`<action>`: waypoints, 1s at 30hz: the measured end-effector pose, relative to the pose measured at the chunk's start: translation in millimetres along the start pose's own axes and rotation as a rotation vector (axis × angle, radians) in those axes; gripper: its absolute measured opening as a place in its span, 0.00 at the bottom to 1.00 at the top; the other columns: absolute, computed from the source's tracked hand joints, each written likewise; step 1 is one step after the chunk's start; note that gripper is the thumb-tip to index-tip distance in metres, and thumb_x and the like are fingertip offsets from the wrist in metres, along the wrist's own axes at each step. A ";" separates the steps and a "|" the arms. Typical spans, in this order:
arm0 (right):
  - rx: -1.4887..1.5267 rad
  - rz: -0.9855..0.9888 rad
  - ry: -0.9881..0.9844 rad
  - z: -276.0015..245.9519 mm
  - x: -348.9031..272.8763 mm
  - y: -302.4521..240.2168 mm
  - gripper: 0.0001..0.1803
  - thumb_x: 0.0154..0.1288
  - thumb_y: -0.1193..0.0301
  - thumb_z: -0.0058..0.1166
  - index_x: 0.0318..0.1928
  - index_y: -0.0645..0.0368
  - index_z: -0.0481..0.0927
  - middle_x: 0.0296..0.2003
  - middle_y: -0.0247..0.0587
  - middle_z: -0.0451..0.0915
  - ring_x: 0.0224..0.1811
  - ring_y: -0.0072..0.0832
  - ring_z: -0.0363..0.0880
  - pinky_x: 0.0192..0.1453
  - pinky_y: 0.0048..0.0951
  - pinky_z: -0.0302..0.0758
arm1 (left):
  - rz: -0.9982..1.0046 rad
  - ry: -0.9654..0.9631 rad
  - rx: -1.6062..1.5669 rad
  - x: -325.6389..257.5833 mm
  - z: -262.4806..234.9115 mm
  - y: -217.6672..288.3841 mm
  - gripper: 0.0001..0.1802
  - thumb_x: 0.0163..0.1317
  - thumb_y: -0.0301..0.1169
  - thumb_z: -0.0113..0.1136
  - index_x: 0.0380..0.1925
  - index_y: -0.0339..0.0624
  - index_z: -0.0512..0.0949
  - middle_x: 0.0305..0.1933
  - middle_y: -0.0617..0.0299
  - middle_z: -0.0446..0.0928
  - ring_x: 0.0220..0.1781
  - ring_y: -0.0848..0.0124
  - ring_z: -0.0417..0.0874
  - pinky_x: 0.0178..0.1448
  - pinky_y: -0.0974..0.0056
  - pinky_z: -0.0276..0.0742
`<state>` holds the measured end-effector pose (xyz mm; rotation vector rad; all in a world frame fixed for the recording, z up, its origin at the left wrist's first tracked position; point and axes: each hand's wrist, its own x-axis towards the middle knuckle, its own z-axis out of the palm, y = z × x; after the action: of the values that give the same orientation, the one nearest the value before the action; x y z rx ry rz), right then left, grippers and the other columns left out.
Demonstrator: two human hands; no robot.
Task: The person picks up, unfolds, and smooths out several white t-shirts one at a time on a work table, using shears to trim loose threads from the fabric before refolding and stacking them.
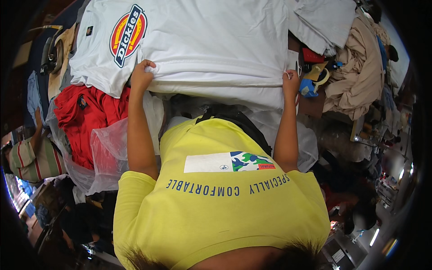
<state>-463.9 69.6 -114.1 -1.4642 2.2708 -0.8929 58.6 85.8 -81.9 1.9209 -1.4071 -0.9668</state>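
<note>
With the flat white fabric T-shirt (216, 42) lying at the near edge of the brown tabletop (310, 108), the left hand (142, 75) and right hand (291, 82) each pinch its lower folded band, well apart, where even, gentle outward tension should keep the layers straight.

A broad white garment (220, 40) is lying spread before me, its near side stretching crosswise between my left hand (142, 74) and right hand (291, 82). Long creases and a low ridge of folded cloth are running from one grip to the other, while a loose flap is drooping below, toward me. The far part is lying smoother. An oval red, yellow and dark-blue emblem (129, 36) is showing at left, possibly on another piece.
</note>
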 end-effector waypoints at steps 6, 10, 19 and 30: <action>0.090 0.001 -0.003 -0.3 -4.2 1.6 0.10 0.56 0.68 0.55 0.38 0.55 0.75 0.30 0.42 0.79 0.33 0.37 0.78 0.39 0.33 0.73 | 0.180 0.117 0.117 -11.9 1.6 0.4 0.18 0.36 0.19 0.45 0.32 0.41 0.75 0.25 0.63 0.69 0.26 0.73 0.68 0.32 0.71 0.63; 0.194 -0.014 -0.007 -11.3 -15.9 3.3 0.14 0.54 0.70 0.59 0.41 0.57 0.75 0.32 0.42 0.78 0.34 0.37 0.76 0.42 0.31 0.72 | 0.204 0.147 0.213 -27.9 3.9 14.3 0.22 0.39 0.20 0.49 0.38 0.46 0.75 0.46 0.52 0.71 0.47 0.57 0.71 0.51 0.59 0.66; 0.296 -0.585 -0.278 -8.7 -95.7 -121.8 0.12 0.54 0.81 0.51 0.41 0.61 0.75 0.40 0.46 0.75 0.45 0.40 0.74 0.52 0.34 0.69 | 0.541 0.060 0.721 -26.2 50.1 81.1 0.09 0.53 0.27 0.57 0.36 0.46 0.75 0.41 0.60 0.74 0.46 0.64 0.75 0.61 0.48 0.58; 0.521 -0.589 -0.354 38.6 -14.0 -205.4 0.16 0.59 0.68 0.51 0.47 0.58 0.76 0.39 0.40 0.78 0.37 0.33 0.75 0.45 0.30 0.73 | 0.456 -0.042 -0.388 -105.7 -77.9 132.0 0.06 0.53 0.22 0.57 0.32 0.38 0.71 0.32 0.65 0.70 0.35 0.74 0.69 0.40 0.72 0.65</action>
<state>-290.4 9.6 -13.3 -1.8593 1.2371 -1.1516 29.6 150.7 90.2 1.2359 -1.4655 -0.9693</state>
